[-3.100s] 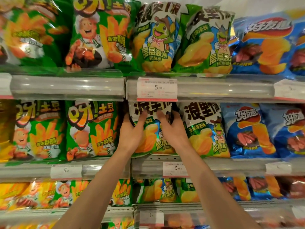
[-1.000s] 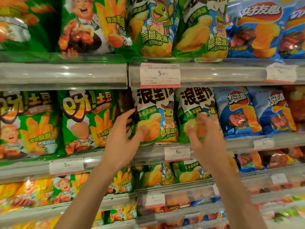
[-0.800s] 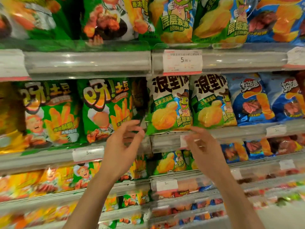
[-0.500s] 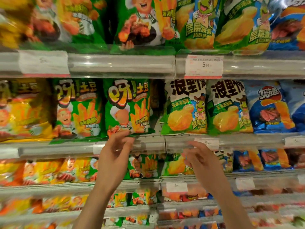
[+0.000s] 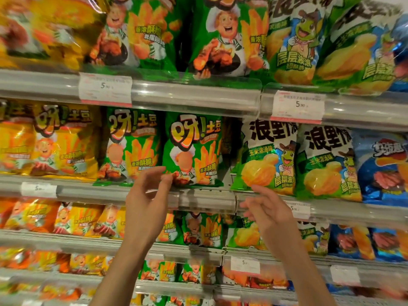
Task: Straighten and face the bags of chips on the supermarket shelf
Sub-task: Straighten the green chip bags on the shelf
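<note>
Bags of chips stand in rows on the shelves. On the middle shelf a green fries bag [image 5: 192, 151] stands facing out, with a second green fries bag [image 5: 130, 146] to its left. To the right are two green-and-white frog bags [image 5: 262, 160] [image 5: 326, 164]. My left hand [image 5: 148, 195] is raised with its fingers loosely bent. Its fingertips are at the lower left corner of the green fries bag; whether they touch it I cannot tell. My right hand [image 5: 269, 208] hangs in front of the shelf rail [image 5: 207, 199], just below the left frog bag, and holds nothing.
Yellow fries bags [image 5: 55, 142] fill the left of the middle shelf and blue bags [image 5: 384, 168] the right. The shelf above holds larger bags behind a clear rail with price tags [image 5: 298, 106]. Lower shelves carry smaller bags. A dark gap [image 5: 229, 140] separates the fries and frog bags.
Both hands have come off the frog bags and lowered. The view has swung left, and my left hand has moved over to the green fries bag's lower corner.
</note>
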The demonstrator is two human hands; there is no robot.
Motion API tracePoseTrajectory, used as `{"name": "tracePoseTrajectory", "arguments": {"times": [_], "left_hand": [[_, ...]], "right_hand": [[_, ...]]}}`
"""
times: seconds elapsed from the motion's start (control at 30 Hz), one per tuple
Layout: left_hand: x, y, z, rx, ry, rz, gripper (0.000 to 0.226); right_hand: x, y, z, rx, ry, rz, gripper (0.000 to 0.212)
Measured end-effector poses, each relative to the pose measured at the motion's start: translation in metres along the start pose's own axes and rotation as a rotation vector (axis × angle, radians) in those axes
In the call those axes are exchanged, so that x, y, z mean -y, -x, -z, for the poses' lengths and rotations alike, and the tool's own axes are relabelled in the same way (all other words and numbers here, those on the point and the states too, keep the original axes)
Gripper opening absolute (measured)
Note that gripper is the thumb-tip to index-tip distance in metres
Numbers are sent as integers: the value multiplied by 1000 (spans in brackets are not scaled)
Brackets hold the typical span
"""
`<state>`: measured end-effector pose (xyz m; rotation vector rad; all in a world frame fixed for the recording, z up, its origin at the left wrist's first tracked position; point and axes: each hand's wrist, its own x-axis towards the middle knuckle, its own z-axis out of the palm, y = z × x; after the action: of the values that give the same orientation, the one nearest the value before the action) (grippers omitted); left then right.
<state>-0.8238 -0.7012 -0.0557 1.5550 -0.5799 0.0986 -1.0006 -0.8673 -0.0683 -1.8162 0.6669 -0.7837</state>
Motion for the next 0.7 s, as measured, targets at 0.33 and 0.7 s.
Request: {"name": "tracePoseTrajectory", "arguments": {"times": [0.33,0.7], "left_hand": [[-14,-65,-31,81,-253,-206,73],[-13,-99,-56,203,55,168,88]], "right_hand": [[60,-84,-71,-124,109,53,75],[61,-121,-87,-210,-85,-12,48]]}}
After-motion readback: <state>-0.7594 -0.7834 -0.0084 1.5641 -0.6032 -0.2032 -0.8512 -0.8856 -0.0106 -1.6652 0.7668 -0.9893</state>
